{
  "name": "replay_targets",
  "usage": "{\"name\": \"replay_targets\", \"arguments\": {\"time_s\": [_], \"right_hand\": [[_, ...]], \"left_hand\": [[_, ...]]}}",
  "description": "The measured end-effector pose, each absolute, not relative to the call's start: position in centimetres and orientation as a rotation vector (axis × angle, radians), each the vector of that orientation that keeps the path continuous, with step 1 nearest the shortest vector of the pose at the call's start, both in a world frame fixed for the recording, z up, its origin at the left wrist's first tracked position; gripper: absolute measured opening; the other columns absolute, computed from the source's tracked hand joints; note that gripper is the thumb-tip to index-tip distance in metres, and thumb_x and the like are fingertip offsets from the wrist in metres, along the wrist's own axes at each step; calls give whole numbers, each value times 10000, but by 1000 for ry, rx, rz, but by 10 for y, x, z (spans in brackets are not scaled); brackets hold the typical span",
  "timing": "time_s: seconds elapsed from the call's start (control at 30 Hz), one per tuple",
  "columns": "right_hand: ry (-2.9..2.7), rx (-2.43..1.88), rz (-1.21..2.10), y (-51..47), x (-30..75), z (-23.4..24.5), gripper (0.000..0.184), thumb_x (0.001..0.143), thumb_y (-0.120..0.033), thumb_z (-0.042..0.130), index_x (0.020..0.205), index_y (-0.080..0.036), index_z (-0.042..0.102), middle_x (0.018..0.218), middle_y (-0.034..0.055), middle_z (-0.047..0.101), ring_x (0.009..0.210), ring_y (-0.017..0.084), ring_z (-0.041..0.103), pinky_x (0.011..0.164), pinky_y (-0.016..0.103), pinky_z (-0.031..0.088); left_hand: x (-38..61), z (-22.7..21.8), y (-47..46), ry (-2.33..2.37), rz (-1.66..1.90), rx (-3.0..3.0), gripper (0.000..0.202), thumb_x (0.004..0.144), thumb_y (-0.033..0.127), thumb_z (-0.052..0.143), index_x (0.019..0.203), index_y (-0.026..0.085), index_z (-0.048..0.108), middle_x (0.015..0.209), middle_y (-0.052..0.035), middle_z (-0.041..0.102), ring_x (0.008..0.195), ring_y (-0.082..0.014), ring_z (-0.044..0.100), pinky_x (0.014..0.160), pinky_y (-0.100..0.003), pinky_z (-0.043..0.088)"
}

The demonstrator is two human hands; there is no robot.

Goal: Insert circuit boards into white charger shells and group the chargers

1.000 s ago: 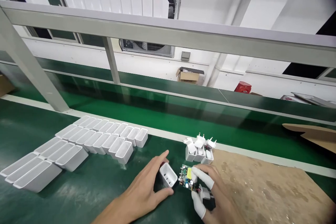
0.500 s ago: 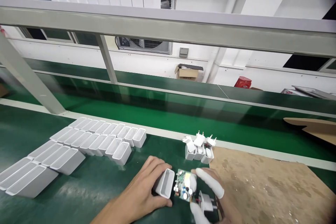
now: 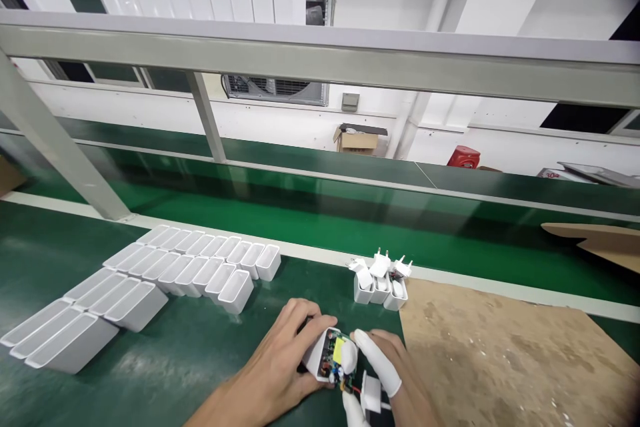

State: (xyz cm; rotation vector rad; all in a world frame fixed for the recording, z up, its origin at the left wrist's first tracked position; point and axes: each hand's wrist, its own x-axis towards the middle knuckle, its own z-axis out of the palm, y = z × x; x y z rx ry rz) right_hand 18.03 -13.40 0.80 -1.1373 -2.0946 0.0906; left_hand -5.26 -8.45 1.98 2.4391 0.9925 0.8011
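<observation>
My left hand is wrapped around a white plastic housing, its open end facing right. A green circuit board with a yellow part and a white blob sits partly inside that opening. My right hand, with white finger cots on the thumb and a finger, pinches the board by its right end. From the board, short wires lead to a white plug cap with pins, which hangs beside the right fingers.
Rows of open white housings stand on the green table at left. Several filled housings with plug caps stand ahead. Brown cardboard lies at right. A metal rail crosses above.
My right hand has moved left with the circuit board. The board was apart from the housing and now sits partly inside it.
</observation>
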Motion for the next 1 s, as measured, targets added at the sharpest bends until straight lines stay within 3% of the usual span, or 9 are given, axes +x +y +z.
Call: {"name": "replay_targets", "arguments": {"time_s": [0.17, 0.47, 0.63, 1.0], "right_hand": [[-2129, -1103, 52, -131, 185, 2, 584, 937, -81, 536, 1509, -109, 416, 1291, 179, 637, 1255, 278, 611, 1013, 363, 585], [-2104, -1084, 108, -133, 180, 12, 614, 918, -69, 494, 1520, -109, 379, 1253, 189, 650, 1216, 316, 612, 970, 442, 608], [-2102, -1086, 159, -134, 181, 14, 682, 869, -33, 493, 1534, -114, 369, 1270, 175, 644, 1226, 307, 595, 970, 427, 609], [-2057, -1058, 108, -131, 178, 17, 613, 910, -74, 467, 1520, -103, 413, 1225, 169, 657, 1147, 287, 610, 877, 414, 642]], "left_hand": [[-53, 18, -85, 1005, 813, 2452, 557, 934, 212, 782, 1404, 253, 485, 1237, -115, 530, 1141, -309, 516, 967, -456, 540], [-49, 20, -85, 1015, 808, 2439, 597, 914, 232, 810, 1401, 273, 466, 1226, -99, 524, 1127, -311, 510, 978, -463, 515], [-48, 22, -86, 1024, 761, 2431, 573, 932, 246, 799, 1387, 282, 453, 1215, -86, 509, 1117, -300, 499, 969, -451, 496], [-47, 20, -86, 1068, 712, 2421, 647, 881, 272, 864, 1400, 283, 477, 1238, -77, 534, 1157, -293, 506, 1009, -434, 476]]}}
